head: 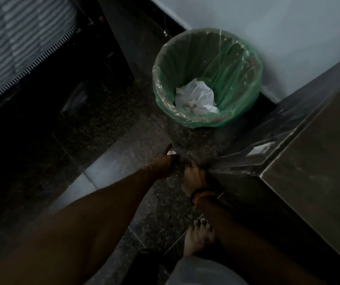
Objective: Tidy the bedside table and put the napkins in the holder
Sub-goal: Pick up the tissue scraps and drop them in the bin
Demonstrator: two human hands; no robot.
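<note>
A bin with a green liner (245,79) stands on the dark floor against the wall, with crumpled white napkins (196,97) at its bottom. My left hand (165,163) reaches down in front of the bin, thumb raised, with a small white scrap (172,153) pinched at its fingertips. My right hand (193,177) hangs low beside it, touching the corner of the bedside table (309,171); one finger points forward and the others are lost in the dim light. An orange and black band (202,196) circles that wrist.
The bed with a striped sheet (17,42) fills the upper left. A dark cabinet (107,48) stands behind the bin on the left. My bare foot (200,237) rests on the speckled floor (144,212) below the right arm. A white wall (267,27) runs behind the bin.
</note>
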